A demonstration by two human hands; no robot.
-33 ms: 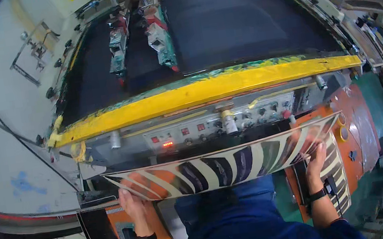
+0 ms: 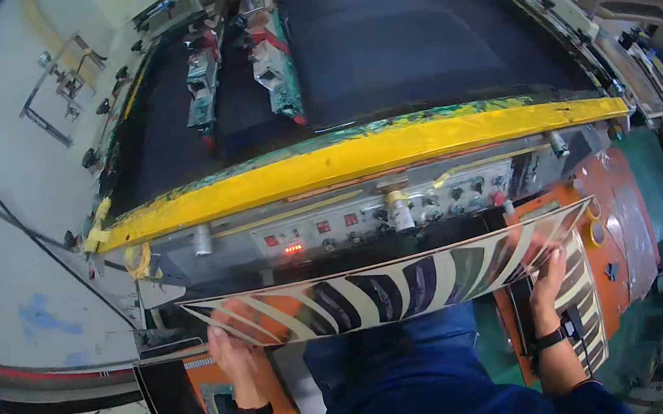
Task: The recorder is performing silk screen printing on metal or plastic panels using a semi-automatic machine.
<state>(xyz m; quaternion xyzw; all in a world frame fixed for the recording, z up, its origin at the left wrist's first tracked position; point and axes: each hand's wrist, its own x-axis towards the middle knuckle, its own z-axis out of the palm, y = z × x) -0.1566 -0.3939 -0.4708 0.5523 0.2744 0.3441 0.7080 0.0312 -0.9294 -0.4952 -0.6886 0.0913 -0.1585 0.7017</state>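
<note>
A long clear plastic sheet printed with curved cream stripes [image 2: 383, 295] is held up in front of my body, bowed slightly and tilted. My left hand [image 2: 233, 350] grips its left end, with fingers showing through the clear plastic. At the right end my right hand [image 2: 547, 282] holds the sheet the same way, thumb along the edge. Just beyond the sheet stands a screen printing machine, whose dark screen [image 2: 410, 41] is edged by a yellow-taped frame bar [image 2: 359, 160]. Beneath that bar is a control panel [image 2: 322, 230] with switches and a lit red display.
Two ink-stained squeegee holders [image 2: 199, 85] rest above the screen. To my right, another striped sheet [image 2: 583, 302] lies on an orange surface [image 2: 619, 207], near rolls of tape [image 2: 596, 232]. A white wall or panel [image 2: 19, 236] stands at the left.
</note>
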